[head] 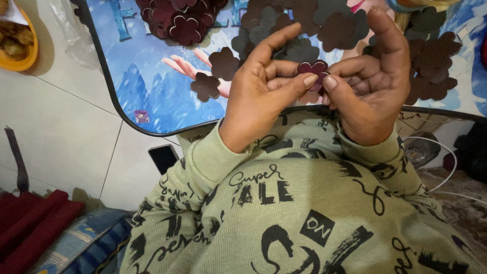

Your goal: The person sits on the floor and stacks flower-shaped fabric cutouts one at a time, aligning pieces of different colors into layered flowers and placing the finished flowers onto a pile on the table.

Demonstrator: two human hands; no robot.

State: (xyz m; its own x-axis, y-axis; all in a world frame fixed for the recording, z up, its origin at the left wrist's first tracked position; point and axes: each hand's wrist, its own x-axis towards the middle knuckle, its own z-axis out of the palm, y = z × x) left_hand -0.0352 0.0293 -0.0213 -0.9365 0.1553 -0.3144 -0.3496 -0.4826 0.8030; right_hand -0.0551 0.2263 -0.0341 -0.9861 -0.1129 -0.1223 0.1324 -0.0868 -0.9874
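Note:
My left hand and my right hand meet above the front edge of a small blue picture table. Both pinch one small dark maroon flower-shaped cutout between thumbs and fingers. The left index finger points up and to the right. Several more flower cutouts lie on the table: two brown ones just left of my left hand, a maroon stack at the back, and a spread of brown ones behind and right of my right hand.
A yellow bowl with food stands on the white tiled floor at top left beside clear plastic. A dark phone lies under the table edge. Red cloth is at bottom left, a white cable at right. My green printed sleeves fill the foreground.

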